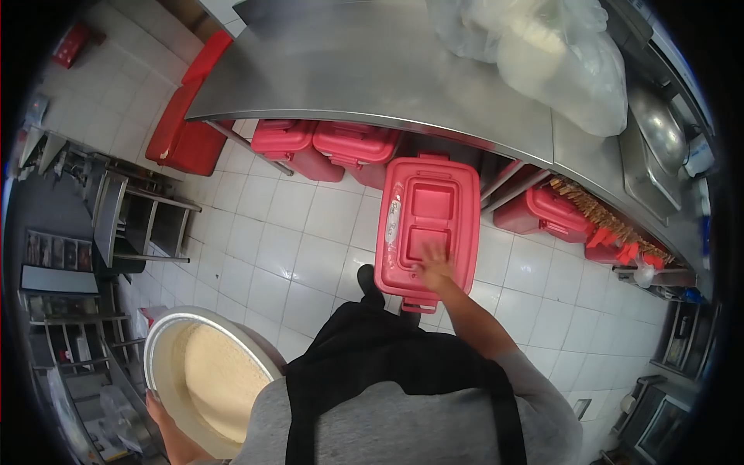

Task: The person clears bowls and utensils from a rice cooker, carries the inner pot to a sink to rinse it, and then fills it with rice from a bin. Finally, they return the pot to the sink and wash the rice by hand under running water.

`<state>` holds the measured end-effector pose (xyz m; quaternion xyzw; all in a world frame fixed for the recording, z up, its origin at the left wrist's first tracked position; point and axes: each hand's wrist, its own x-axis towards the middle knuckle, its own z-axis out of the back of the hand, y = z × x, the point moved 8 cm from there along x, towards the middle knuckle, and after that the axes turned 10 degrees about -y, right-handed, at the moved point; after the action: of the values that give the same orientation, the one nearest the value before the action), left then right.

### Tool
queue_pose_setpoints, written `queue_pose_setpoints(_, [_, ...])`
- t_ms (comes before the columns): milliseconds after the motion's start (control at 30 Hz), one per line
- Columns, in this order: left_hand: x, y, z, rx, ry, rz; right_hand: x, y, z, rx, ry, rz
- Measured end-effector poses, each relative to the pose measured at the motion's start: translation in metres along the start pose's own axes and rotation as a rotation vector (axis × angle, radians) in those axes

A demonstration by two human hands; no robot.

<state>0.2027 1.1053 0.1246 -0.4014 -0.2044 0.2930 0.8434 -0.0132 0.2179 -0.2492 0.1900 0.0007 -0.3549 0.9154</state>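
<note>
A large round metal pot is at my left side, tipped slightly, with a pale beige mass filling much of it. My left hand grips the pot's outer side near the rim, its fingers partly hidden behind the wall. In front of me stands a red lidded plastic bin, its lid closed, with a whitish worn label along one side. My right hand is over the near part of that lid, fingers spread and holding nothing.
Beyond the bin runs a stainless steel table bearing a large clear plastic bag. More red bins stand beneath it. Metal racks are on the left. White tiles cover the floor.
</note>
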Motion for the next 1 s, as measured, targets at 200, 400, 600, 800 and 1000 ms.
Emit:
queue_pose_setpoints(200, [0.024, -0.033, -0.051, -0.049, -0.004, 0.025, 0.027, 0.025, -0.026, -0.001, 0.374, 0.008])
queue_pose_setpoints(400, [0.063, -0.047, -0.117, 0.114, 0.012, 0.004, 0.012, 0.017, -0.018, -0.071, 0.320, -0.187])
queue_pose_setpoints(600, [0.104, -0.050, -0.195, 0.033, 0.060, 0.120, 0.072, -0.028, -0.071, 0.288, 0.221, 0.281])
queue_pose_setpoints(800, [0.105, -0.086, -0.287, 0.065, 0.125, 0.169, 0.085, -0.149, 0.114, 0.039, 0.065, -0.492])
queue_pose_setpoints(1000, [0.116, -0.124, -0.356, -0.115, 0.312, 0.131, -0.142, -0.273, 0.074, -0.155, 0.101, -0.787])
